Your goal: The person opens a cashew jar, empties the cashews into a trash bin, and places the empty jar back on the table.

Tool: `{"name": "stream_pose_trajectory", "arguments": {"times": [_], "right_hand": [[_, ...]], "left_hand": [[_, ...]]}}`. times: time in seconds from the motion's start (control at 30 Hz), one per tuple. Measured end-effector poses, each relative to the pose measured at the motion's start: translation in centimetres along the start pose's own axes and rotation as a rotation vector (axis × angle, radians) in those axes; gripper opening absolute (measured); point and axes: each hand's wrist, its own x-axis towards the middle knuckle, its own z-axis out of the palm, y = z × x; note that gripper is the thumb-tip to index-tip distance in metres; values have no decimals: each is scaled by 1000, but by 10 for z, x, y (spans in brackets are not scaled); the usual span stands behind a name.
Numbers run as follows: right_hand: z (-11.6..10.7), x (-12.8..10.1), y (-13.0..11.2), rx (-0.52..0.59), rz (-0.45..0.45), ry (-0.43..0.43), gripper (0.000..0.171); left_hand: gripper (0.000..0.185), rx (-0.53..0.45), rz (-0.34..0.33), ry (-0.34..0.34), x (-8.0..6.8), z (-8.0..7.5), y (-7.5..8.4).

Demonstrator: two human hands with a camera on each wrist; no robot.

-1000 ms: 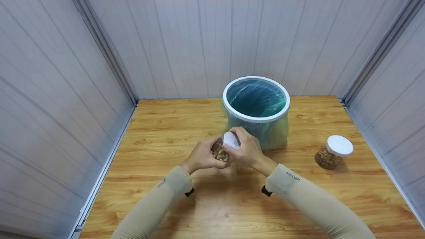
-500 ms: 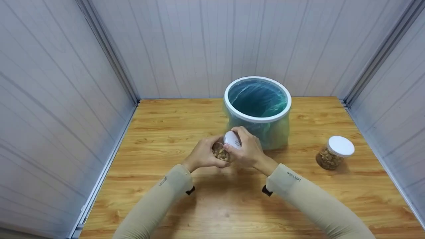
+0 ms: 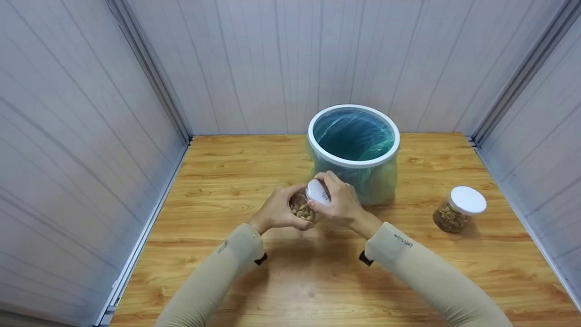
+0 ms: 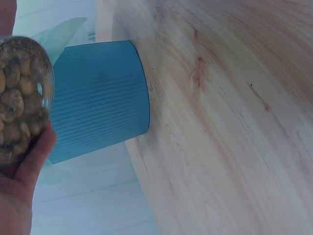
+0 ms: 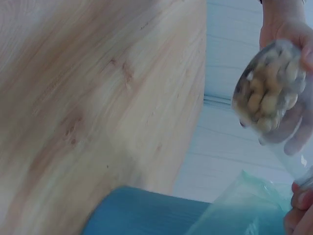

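Over the middle of the table, my left hand (image 3: pixel 279 209) holds a clear jar of nuts (image 3: pixel 300 210), tilted with its top toward the upper right. My right hand (image 3: pixel 340 202) grips the jar's white lid (image 3: pixel 318 192), thumb on the near side and fingers on the far side. Whether the lid is still seated on the jar cannot be made out. Through the jar's base in the left wrist view, nuts (image 4: pixel 19 98) fill the visible part. The right wrist view has the jar (image 5: pixel 271 90) with the left hand's fingers around it.
Just beyond the hands stands a blue waste bin (image 4: pixel 100 95) with a green liner and a white rim (image 3: pixel 354 163). A second jar of nuts (image 3: pixel 450 217), its white lid on, stands at the right. Panelled walls bound the wooden table (image 3: pixel 218 177) on the back and sides.
Both hands stay on the jar and lid in nearly the same pose. The whole head view has shifted slightly; the bin and second jar stay in place.
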Motion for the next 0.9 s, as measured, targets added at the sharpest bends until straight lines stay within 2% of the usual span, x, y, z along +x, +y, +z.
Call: {"name": "stream_pose_trajectory", "arguments": {"times": [0.13, 0.27, 0.53, 0.77, 0.9], "right_hand": [[-2, 0, 2, -27, -90, 0, 65], [-6, 0, 1, -30, -86, -23, 65], [-18, -1, 0, -5, -7, -125, 75], [-28, -1, -3, 20, 145, -195, 69], [-30, -1, -4, 40, 199, -236, 69]], "left_hand": [[83, -39, 14, -28, -2, -2, 2], [89, -18, 1, -29, -2, -5, 4], [93, -6, -12, -39, 0, -8, 2], [95, 46, 10, -27, -1, -11, -1], [94, 89, 23, -42, -2, -11, -3]]}}
